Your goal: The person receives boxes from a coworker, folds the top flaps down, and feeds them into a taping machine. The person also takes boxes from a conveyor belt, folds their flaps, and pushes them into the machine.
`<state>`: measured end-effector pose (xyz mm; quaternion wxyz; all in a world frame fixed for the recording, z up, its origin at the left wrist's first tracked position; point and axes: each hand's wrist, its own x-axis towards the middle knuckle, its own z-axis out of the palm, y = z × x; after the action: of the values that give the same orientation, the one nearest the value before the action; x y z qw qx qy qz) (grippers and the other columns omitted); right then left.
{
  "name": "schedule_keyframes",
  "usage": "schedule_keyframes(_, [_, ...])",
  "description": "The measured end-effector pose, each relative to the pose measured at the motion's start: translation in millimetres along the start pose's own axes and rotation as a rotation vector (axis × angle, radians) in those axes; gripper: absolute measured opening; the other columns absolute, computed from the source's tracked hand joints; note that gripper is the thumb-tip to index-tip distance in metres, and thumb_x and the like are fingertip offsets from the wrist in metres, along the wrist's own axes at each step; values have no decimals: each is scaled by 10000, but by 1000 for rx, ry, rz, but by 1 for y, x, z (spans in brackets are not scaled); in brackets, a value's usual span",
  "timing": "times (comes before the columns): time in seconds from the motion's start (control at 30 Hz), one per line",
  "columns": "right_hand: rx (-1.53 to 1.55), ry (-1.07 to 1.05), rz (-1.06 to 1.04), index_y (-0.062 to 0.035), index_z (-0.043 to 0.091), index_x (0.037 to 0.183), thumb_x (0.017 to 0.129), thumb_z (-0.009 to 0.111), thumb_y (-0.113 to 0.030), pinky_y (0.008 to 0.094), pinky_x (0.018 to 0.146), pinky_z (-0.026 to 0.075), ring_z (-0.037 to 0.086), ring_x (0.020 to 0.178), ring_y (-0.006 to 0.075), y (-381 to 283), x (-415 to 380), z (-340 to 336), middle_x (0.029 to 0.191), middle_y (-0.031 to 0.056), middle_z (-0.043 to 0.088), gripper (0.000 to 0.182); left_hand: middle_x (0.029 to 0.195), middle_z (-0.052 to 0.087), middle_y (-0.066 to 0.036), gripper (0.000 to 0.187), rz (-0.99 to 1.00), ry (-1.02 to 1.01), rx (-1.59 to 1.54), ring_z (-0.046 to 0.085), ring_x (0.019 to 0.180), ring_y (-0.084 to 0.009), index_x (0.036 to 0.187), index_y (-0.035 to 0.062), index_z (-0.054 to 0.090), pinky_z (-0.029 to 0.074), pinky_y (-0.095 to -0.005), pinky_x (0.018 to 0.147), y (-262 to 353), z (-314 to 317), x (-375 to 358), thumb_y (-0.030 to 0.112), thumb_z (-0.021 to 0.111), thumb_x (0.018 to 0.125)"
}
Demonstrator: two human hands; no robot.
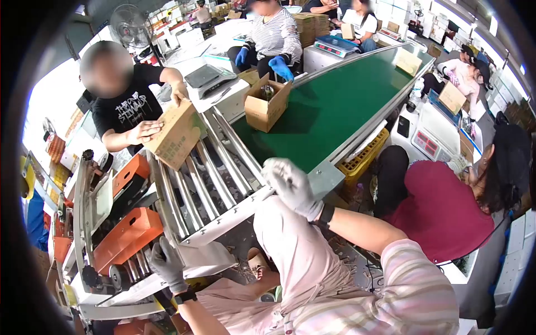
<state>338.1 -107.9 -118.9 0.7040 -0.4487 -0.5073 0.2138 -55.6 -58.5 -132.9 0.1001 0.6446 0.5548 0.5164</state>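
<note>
My right hand (295,188), in a pale grey glove, is beside the near corner of the green conveyor belt (335,111). Its fingers are curled in and nothing shows in them. Lower left, my left hand (166,263), in a grey glove, is beside the orange guard (129,237) of the roller machine, fingers loosely bent and nothing visible in them. A person in a black shirt holds a carton (176,135) tilted over the metal rollers (212,192). An open carton (267,105) with something inside stands at the belt's end near the rollers.
Another carton (408,62) stands farther along the belt. A scale (210,78) sits beyond the rollers, and a white scale (432,139) is at right near a crouched person in dark red. A yellow crate (363,152) is beneath the belt's near edge.
</note>
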Motion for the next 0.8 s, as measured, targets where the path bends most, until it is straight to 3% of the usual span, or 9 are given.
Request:
schedule_keyframes(0.07, [251,198,329,-53,586,1237,947,735,-287,365,851,547,648,917,133,40,47,-15,1037,45,673,401,552,319,-9,509,16,11,90,264,563,-96,620,44,380,234,-349,513,7,0,0,220,631,1026])
schedule_keyframes(0.13, [100,305,661,-20,481,1383,879,807,-359,308,837,534,636,1025,196,73,97,-26,1160,96,648,689,545,341,-58,470,-9,17,148,279,537,-131,624,36,431,260,-367,511,14,1,1,212,649,1001])
schedule_keyframes(0.2, [4,225,948,-9,253,1540,772,851,-533,456,972,495,517,1270,265,103,129,-16,1425,152,490,1106,540,372,-66,449,1,41,175,298,527,-140,629,33,458,266,-371,508,20,1,2,202,646,1000])
schedule_keyframes(0.23, [89,117,1034,-22,133,1582,678,854,-658,554,1054,416,344,1436,299,115,143,-11,1592,165,286,1320,531,400,-69,438,2,47,186,317,505,-155,629,31,459,279,-376,500,19,0,2,183,638,999])
schedule_keyframes(0.37, [69,536,918,67,185,1548,632,835,-718,427,1154,372,437,1395,358,192,193,35,1501,289,414,1370,521,408,-72,432,-63,3,168,338,481,-166,619,28,433,288,-380,484,28,-2,2,140,617,994])
schedule_keyframes(0.53, [-221,614,848,5,91,1598,633,841,-669,481,1163,374,431,1388,429,214,224,96,1554,313,326,1396,531,393,-84,440,-75,6,188,317,486,-166,615,20,392,264,-376,478,20,-4,-1,108,620,982])
schedule_keyframes(0.63, [-303,554,1010,7,110,1592,659,840,-613,478,1159,378,432,1387,433,193,236,104,1554,319,322,1337,540,396,-84,426,-98,15,172,341,484,-160,613,16,390,263,-372,475,22,-4,-1,87,607,972])
schedule_keyframes(0.73, [-255,592,947,23,131,1582,681,844,-534,478,1144,391,439,1389,427,210,237,97,1543,331,344,1277,540,402,-79,418,-118,16,145,364,475,-164,607,23,385,275,-366,472,30,-2,2,79,602,960])
schedule_keyframes(0.8, [-150,660,778,31,133,1583,706,834,-478,455,1119,414,489,1339,395,230,225,79,1469,296,450,1232,540,411,-79,401,-132,23,122,370,463,-180,609,25,393,286,-366,468,25,-4,-1,78,600,949])
